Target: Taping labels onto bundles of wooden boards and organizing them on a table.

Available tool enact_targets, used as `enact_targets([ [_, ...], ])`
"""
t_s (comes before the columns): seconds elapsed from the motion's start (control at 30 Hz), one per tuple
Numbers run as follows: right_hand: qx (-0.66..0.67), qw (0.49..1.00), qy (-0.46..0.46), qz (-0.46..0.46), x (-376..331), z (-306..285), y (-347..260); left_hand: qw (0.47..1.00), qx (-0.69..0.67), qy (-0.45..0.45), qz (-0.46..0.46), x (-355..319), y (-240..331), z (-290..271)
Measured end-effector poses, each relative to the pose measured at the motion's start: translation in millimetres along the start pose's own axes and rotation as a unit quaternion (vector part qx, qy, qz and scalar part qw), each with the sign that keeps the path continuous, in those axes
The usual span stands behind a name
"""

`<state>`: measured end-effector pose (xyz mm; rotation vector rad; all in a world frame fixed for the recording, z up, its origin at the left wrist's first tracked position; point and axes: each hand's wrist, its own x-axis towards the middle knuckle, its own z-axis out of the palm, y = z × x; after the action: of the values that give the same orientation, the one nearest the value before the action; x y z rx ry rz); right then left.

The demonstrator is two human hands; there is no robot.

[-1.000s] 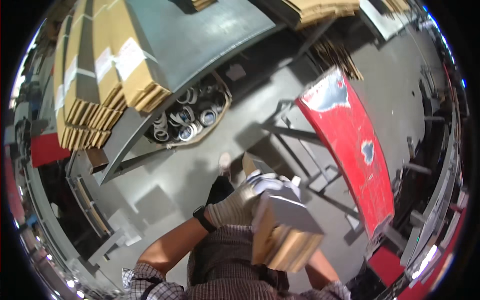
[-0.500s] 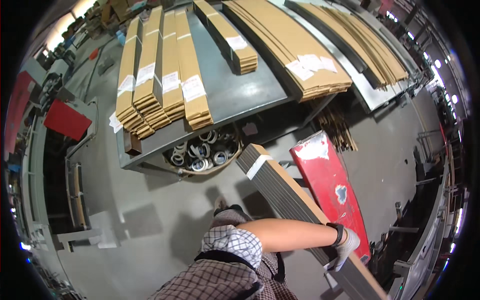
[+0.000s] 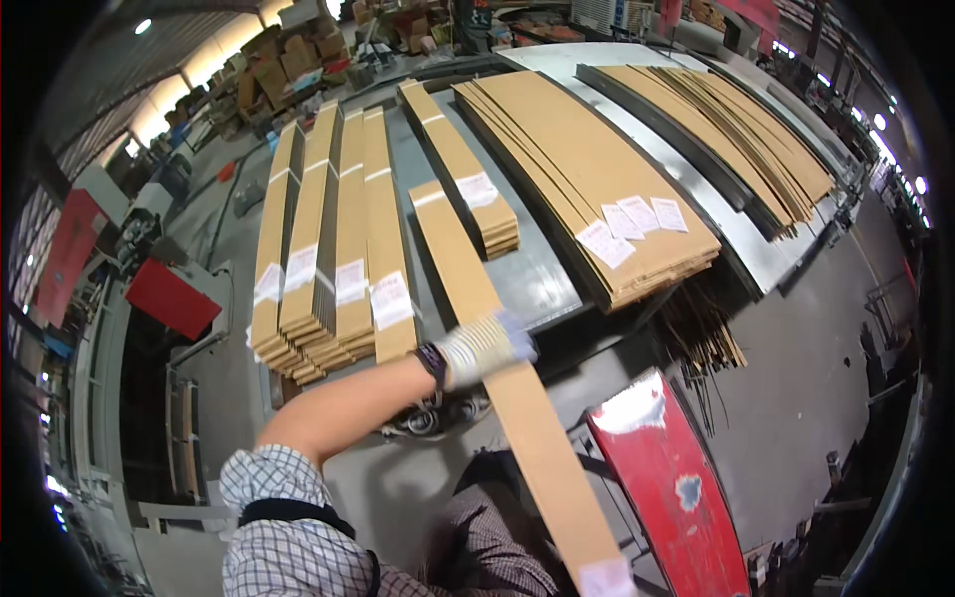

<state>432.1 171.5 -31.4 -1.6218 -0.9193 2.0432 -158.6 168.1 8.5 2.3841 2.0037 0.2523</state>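
Cardboard strip, long and white-banded, has its far end over the grey metal table, near end beside the red panel. Gloved left hand lies across it, fingers bent over one edge; grip beneath cannot be told. Recommended: support both ends, keep clear of the labelled bundle.

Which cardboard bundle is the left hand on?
The left hand is on the narrow bundle stretching far past the edge of the table, beside the red panel; no other bundle does.
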Motion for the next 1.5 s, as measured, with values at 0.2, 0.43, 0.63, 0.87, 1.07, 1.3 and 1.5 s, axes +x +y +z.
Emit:
enact_targets([
  [0.2,-0.207,0.894,-0.389,-0.079,113,286,-97,0.937,-0.011,-0.064,-0.344,3,-148,-7],
  [0.43,-0.265,0.922,-0.257,-0.119,184,293,-219,0.702,-0.464,0.279,-0.462,42,-305,41],
  [0.63,-0.248,0.962,-0.021,-0.109,232,179,-264,0.632,-0.531,0.359,-0.436,101,-360,82],
  [0.87,-0.562,0.817,0.028,-0.124,355,-113,-141,0.903,-0.119,0.229,-0.344,217,-156,16],
  [1.07,-0.809,0.574,-0.106,-0.070,350,-23,-197,0.977,-0.013,0.051,-0.206,228,-46,41],
  [1.3,-0.801,0.582,-0.131,-0.053,375,-24,-245,0.967,-0.035,0.048,-0.249,223,-34,52],
  [1.5,-0.718,0.594,-0.087,-0.352,374,130,-357,0.801,-0.222,0.339,-0.440,215,6,64],
])
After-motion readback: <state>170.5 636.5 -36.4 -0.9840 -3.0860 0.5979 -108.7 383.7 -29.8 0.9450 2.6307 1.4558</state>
